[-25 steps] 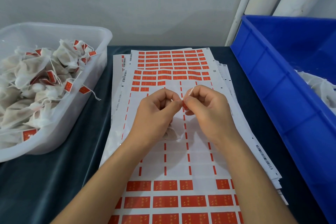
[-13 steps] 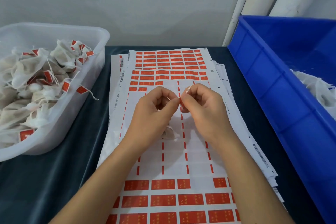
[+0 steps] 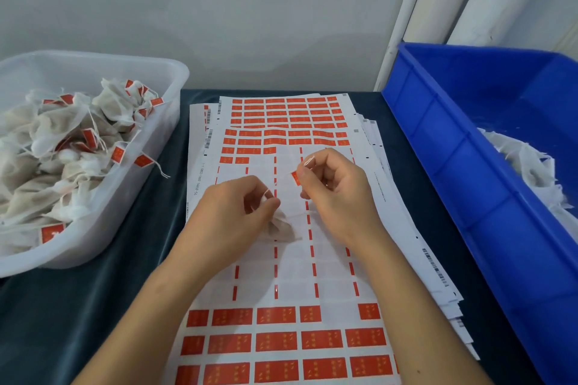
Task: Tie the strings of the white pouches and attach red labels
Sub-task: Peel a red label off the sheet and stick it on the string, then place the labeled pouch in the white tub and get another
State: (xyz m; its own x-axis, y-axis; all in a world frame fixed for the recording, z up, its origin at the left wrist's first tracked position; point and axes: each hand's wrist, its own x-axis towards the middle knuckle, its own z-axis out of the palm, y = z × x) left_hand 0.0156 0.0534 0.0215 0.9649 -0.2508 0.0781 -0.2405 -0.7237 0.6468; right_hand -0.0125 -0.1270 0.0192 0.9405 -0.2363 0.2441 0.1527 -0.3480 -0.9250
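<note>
Right hand [image 3: 336, 194] pinches a red label [image 3: 295, 177] and string end; left hand [image 3: 233, 212] grips a white pouch [image 3: 280, 226] above the label sheets [image 3: 281, 284]. At left, a clear tub [image 3: 93, 228] holds labelled pouches [image 3: 72, 147]; at right, a blue bin [image 3: 438, 141] holds unlabelled pouches [image 3: 528, 169].

Single head cam, wide-angle, looks fwd and down, close over table [image 3: 150, 259]
</note>
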